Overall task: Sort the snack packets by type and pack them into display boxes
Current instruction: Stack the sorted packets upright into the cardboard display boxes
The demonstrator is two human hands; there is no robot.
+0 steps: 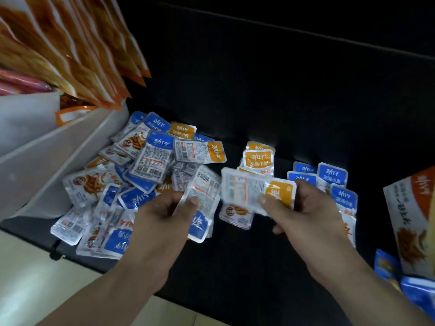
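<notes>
I am looking down at a dark counter [247,255] scattered with small snack packets. My left hand [162,215] has its fingers [193,202] clamped on a blue-topped packet [200,208], held back side up just right of the big mixed heap [131,182]. My right hand [303,208] pinches an orange-topped packet [256,191], thumb on top, also showing its printed back.

Two sorted groups lie further right: a small orange pile [259,158] just behind my right hand, and a blue pile [334,182] beyond it. An orange display box [414,222] sits at the far right edge, near the blue pile.

To do this step well, I judge each packet by the coloured band at its end, since the backs look alike. The orange one should go down squarely on the orange pile, the blue one on the blue pile, bands aligned so the stacks slide into boxes neatly.
</notes>
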